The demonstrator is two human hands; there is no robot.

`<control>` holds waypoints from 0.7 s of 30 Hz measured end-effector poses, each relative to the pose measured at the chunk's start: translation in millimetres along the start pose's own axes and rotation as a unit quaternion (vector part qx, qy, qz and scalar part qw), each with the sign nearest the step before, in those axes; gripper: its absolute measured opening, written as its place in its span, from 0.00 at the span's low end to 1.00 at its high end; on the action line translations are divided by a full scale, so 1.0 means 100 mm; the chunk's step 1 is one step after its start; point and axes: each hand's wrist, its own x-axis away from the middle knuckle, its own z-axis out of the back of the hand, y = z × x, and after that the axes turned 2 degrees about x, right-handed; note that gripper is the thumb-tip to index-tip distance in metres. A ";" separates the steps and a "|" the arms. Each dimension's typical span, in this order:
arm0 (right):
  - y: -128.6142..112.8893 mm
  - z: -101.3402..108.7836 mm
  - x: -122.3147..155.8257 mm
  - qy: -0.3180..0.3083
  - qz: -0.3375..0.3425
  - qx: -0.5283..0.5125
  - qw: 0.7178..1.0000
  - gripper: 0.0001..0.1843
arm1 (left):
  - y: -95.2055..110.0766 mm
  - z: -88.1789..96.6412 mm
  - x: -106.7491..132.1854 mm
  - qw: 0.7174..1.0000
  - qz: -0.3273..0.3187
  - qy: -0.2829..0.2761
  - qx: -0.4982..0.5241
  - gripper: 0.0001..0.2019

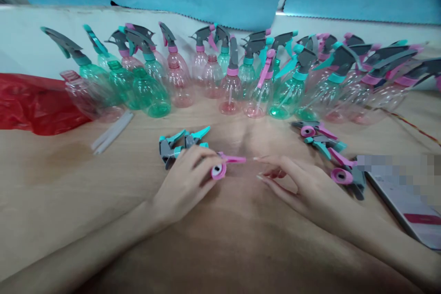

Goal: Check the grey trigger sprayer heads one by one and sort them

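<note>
My left hand (pixel 188 181) is closed around a pink and grey spray trigger head (pixel 218 171), its pink collar facing me and its pink lever pointing right. Just behind that hand lie two teal and grey trigger heads (pixel 167 149), partly covered by my fingers. My right hand (pixel 303 183) hovers a little to the right of the pink lever, apart from it, with thumb and fingers spread and nothing between them. Beyond its knuckles rest several more trigger heads, among them a pink one (pixel 342 176) and a teal one (pixel 324 144).
Across the back stands a row of green and pink clear spray bottles (pixel 230 94), most with trigger heads; several at left have bare necks, like one green bottle (pixel 151 96). White tubes (pixel 113 132) lie at left near a red plastic bag (pixel 37 105). A phone (pixel 406 202) lies at right.
</note>
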 end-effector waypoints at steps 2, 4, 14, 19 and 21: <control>0.01 0.01 0.00 -0.008 0.005 0.021 1.000 0.12 | 0.02 0.05 0.16 0.994 -0.042 -0.090 -0.050 0.13; 0.02 0.01 0.00 -0.016 0.020 0.037 0.999 0.10 | 0.00 0.09 0.30 0.988 -0.034 -0.129 -0.078 0.15; 0.10 0.09 0.14 -0.046 0.038 0.085 0.995 0.12 | -0.43 0.09 0.28 0.985 -0.002 -0.106 -0.137 0.17; 0.39 0.35 0.32 0.024 -0.064 0.138 0.988 0.15 | -0.15 0.01 -0.07 0.990 -0.017 -0.083 -0.116 0.11; 0.63 0.42 0.34 0.038 -0.111 0.154 0.981 0.19 | 0.02 -0.08 -0.22 0.992 -0.037 -0.087 -0.087 0.11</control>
